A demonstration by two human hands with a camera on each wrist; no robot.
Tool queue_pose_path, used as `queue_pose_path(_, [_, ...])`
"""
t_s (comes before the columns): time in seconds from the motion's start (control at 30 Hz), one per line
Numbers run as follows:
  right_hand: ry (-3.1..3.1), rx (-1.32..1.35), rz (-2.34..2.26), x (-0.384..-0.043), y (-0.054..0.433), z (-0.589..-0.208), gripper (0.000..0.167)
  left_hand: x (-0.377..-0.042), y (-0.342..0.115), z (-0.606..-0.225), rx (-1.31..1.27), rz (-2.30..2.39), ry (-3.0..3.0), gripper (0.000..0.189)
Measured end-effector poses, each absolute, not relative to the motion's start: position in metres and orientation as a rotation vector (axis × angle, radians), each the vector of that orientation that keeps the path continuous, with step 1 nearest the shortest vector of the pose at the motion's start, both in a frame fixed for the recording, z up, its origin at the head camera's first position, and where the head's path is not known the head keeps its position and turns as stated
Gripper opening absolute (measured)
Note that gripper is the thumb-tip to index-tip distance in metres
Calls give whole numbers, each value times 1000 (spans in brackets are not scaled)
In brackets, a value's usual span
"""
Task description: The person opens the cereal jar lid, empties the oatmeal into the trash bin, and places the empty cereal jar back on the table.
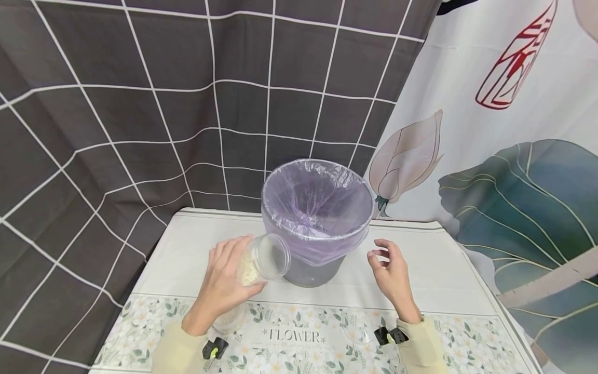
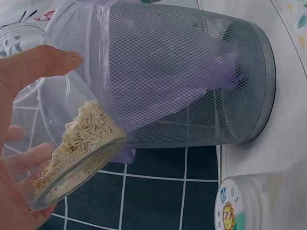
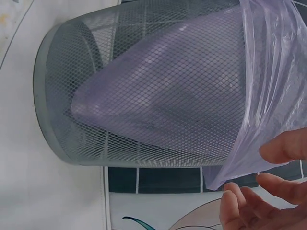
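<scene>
one clear jar (image 1: pixel 270 257) is held tilted in the left hand (image 1: pixel 224 272), its body gripped between thumb and fingers and its mouth turned toward the wire-mesh wastebasket (image 1: pixel 313 272). rolled oats (image 2: pixel 88 136) are heaped against the lower wall and base of the jar, which is kept just outside the basket's front left rim. the wastebasket is lined with a translucent purple bag (image 1: pixel 322 249), folded over its rim. at its other side the right hand (image 1: pixel 392 272) is held with fingers loosely bent, a gap left between thumb and fingertips. below the left hand, a container (image 2: pixel 254 203) with a cartoon label is seen on the flower-printed tablecloth (image 1: pixel 420 270); behind, a dark gridded cloth (image 1: pixel 243 119) is hung.
</scene>
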State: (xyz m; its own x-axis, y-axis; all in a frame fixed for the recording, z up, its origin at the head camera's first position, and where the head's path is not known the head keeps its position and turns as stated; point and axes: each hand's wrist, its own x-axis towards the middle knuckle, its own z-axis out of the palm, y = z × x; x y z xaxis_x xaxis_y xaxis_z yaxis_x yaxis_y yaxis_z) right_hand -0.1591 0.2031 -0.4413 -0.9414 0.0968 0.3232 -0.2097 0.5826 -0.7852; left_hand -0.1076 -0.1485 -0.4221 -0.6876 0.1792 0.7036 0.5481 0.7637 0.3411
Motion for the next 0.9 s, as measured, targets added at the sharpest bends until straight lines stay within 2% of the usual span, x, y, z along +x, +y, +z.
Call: queue_pose_path(0.9, [-2447, 234, 1282, -182, 205, -415, 28, -111, -151, -413, -567, -672, -2220, 94])
